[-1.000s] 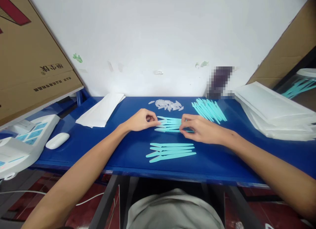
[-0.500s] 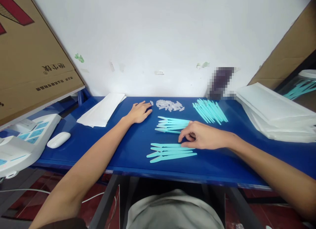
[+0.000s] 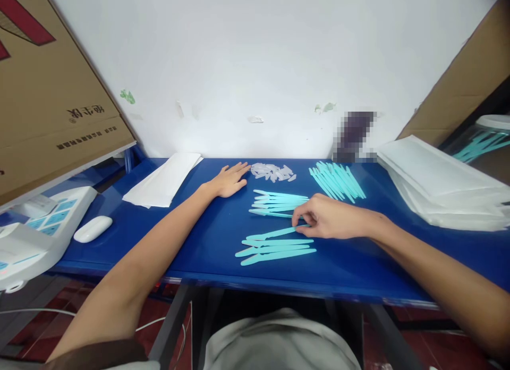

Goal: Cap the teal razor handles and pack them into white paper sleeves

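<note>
My right hand [image 3: 334,217] pinches the right end of a turquoise eyebrow razor [image 3: 277,233] between thumb and fingers. That razor slants up to the right, its left end close to the front group of razors [image 3: 279,250] on the blue table. Behind it, a second group of razors [image 3: 279,200] lies side by side, partly covered by my right hand. My left hand [image 3: 229,182] rests flat with fingers apart, its fingertips at the left edge of a pile of small translucent blade caps [image 3: 273,171]. Whether a cap lies under those fingertips cannot be seen.
More turquoise razors [image 3: 337,180] lie in a heap at the back. White plastic bags [image 3: 446,178] are stacked on the right, near a clear jar [image 3: 486,139] of razors. To the left are white sheets [image 3: 163,179], a white mouse [image 3: 93,229] and a white scale [image 3: 51,221].
My right hand now holds one front razor, its right end swung away from the group. My left hand has shifted right to the caps, and the single loose cap no longer shows apart.
</note>
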A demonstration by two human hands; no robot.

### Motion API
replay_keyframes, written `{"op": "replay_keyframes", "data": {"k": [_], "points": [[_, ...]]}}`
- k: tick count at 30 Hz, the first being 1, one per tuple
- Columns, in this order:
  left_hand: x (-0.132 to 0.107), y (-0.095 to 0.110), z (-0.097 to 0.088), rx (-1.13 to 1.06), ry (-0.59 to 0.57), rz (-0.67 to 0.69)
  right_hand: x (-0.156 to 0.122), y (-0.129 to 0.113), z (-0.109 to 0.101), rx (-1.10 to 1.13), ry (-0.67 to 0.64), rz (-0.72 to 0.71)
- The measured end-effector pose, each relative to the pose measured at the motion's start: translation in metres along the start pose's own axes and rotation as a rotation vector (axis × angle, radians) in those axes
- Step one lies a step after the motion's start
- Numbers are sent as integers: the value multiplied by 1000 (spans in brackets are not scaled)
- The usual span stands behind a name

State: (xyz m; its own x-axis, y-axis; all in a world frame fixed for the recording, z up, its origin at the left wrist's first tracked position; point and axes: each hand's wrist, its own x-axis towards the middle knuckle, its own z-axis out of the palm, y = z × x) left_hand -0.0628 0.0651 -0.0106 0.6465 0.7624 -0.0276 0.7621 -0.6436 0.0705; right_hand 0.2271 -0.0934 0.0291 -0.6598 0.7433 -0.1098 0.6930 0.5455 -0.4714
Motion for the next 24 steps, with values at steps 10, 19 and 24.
{"op": "replay_keyframes", "data": {"k": [10,19,24], "points": [[-27,-7,-4,90,182,69,-2,8,-4,-18,-40,-52],[-51,-10,-20,-175,246,89,-2,14,-8,-63,164,2],[-57,6,-31,-564,382,67,-1,13,-7,14,180,43]]}}
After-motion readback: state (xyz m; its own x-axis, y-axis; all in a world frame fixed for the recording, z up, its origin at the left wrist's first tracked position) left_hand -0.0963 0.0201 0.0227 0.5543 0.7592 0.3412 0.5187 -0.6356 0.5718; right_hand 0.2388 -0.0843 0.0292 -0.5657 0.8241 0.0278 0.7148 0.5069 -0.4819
